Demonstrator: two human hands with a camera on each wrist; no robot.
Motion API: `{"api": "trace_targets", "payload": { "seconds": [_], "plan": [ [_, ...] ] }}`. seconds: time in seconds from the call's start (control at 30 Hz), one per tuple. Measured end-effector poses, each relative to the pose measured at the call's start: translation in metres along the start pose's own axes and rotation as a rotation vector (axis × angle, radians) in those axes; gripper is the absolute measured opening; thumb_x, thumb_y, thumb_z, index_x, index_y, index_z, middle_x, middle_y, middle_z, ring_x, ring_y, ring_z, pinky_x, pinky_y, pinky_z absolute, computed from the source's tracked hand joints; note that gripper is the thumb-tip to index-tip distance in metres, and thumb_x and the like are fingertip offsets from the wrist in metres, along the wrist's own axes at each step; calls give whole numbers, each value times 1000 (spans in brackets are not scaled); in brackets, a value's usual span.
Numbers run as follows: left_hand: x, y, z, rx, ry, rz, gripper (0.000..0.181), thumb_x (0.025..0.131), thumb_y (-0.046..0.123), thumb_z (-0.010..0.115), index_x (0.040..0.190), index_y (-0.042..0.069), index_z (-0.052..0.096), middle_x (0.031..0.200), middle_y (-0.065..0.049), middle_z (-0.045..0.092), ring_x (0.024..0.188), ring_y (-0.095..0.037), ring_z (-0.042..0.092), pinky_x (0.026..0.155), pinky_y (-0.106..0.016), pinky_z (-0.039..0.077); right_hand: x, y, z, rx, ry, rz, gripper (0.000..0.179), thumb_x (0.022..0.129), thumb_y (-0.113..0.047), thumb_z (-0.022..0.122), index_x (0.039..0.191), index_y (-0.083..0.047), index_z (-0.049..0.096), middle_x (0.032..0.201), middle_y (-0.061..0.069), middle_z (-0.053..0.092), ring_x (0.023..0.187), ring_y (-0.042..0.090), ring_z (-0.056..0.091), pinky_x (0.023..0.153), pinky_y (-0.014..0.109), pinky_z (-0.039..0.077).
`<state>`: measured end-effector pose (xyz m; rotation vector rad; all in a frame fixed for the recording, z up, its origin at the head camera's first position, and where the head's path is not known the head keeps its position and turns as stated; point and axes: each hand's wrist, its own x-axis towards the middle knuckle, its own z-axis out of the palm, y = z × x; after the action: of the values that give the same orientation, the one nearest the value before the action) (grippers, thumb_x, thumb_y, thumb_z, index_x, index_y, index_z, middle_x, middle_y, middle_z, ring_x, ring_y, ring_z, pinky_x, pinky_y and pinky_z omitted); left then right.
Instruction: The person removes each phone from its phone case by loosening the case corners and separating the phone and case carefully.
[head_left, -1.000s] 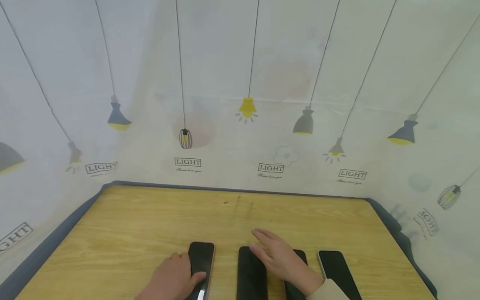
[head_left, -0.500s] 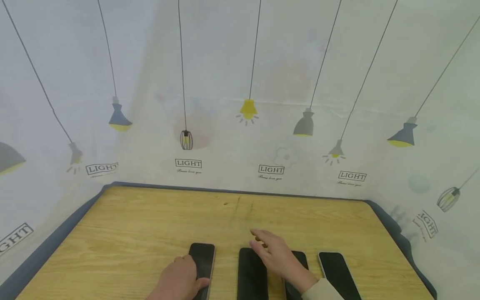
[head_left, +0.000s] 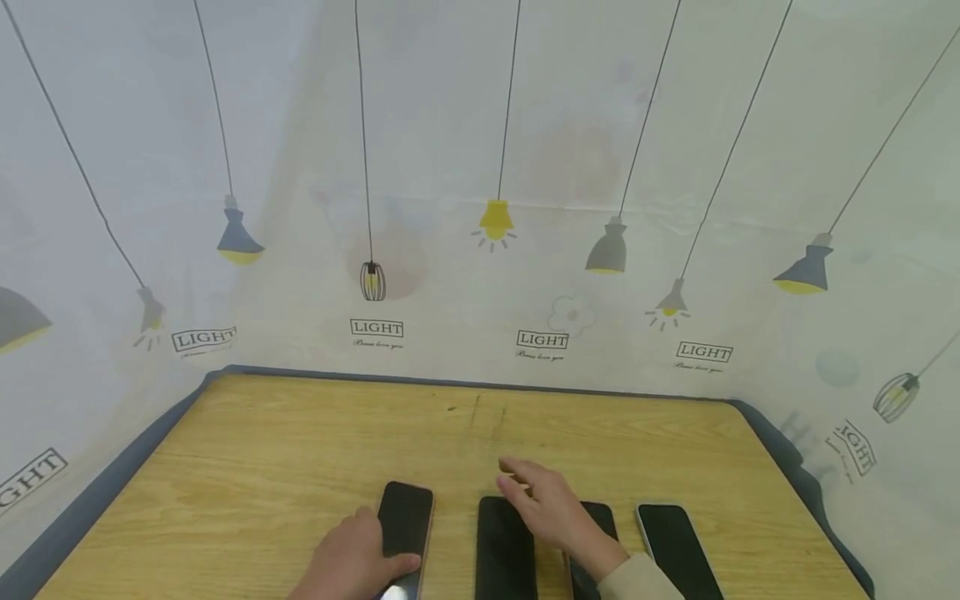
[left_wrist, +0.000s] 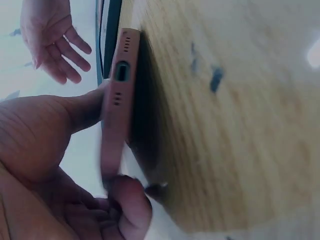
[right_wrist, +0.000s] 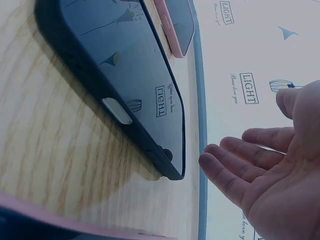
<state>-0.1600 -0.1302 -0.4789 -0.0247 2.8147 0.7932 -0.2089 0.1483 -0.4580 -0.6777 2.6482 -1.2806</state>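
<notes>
My left hand [head_left: 348, 554] grips a phone in a pink case [head_left: 405, 517] at the left of the row, its thumb across the dark screen. In the left wrist view the phone's bottom edge [left_wrist: 120, 75], with charging port and speaker holes, faces the camera, thumb on one side and a finger curled at the other. My right hand [head_left: 551, 508] hovers with loosely spread fingers and holds nothing. It is over a black-cased phone [head_left: 502, 550] and partly hides another dark-screened phone [head_left: 600, 518]. The right wrist view shows the black-cased phone [right_wrist: 125, 55] lying screen up.
A phone with a pale edge [head_left: 681, 546] lies at the right end of the row. All are on a wood-grain table [head_left: 300, 442] with a dark blue border. Behind stands a pale wall covering [head_left: 450, 125] printed with hanging lamps.
The left hand and the pink-cased phone have shifted slightly right, and the glare on its screen has changed. The right hand has drifted very slightly left, its fingers a little more bent.
</notes>
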Motion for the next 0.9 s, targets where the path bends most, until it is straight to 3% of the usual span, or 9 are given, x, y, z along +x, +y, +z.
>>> {"api": "trace_targets", "payload": {
  "seconds": [0.13,0.23,0.3,0.43,0.7,0.9],
  "plan": [
    [1,-4,-6,-179,-47,23,53,88,34,82,105,-13,62,80,-9,62,68,-20,60,58,-34,54,1,-1,0,11,-6,9,54,112,-36,46,146,5,52,146,27,55,126,42,60,99,55,54],
    [2,-5,-14,-316,-97,56,26,95,19,73,98,-4,63,79,-6,65,68,-17,63,60,-32,54,2,-1,0,23,-5,15,54,111,-36,46,146,5,53,145,27,55,126,43,59,101,56,53],
    [3,-4,-18,-364,-117,78,17,96,14,70,90,0,62,74,-5,63,65,-16,61,57,-31,52,3,-2,0,29,-3,29,54,111,-36,46,145,5,53,145,26,56,127,42,59,102,57,52],
    [4,-1,-24,-373,-127,108,18,97,15,71,85,3,64,71,-3,61,63,-15,57,57,-29,49,6,-2,0,27,1,56,53,111,-36,46,145,4,54,145,24,58,127,41,60,102,58,52],
    [5,15,-24,-402,-24,171,13,96,15,73,93,4,66,80,-2,65,73,-15,61,64,-33,51,13,-4,0,22,15,83,52,112,-36,45,144,4,55,142,23,60,124,42,62,101,59,52],
    [8,29,-23,-439,28,185,12,96,15,74,93,5,67,83,-1,66,78,-15,60,69,-34,51,19,-3,0,94,35,85,55,111,-37,46,143,7,54,133,26,65,109,39,70,90,53,59]
  ]
}}
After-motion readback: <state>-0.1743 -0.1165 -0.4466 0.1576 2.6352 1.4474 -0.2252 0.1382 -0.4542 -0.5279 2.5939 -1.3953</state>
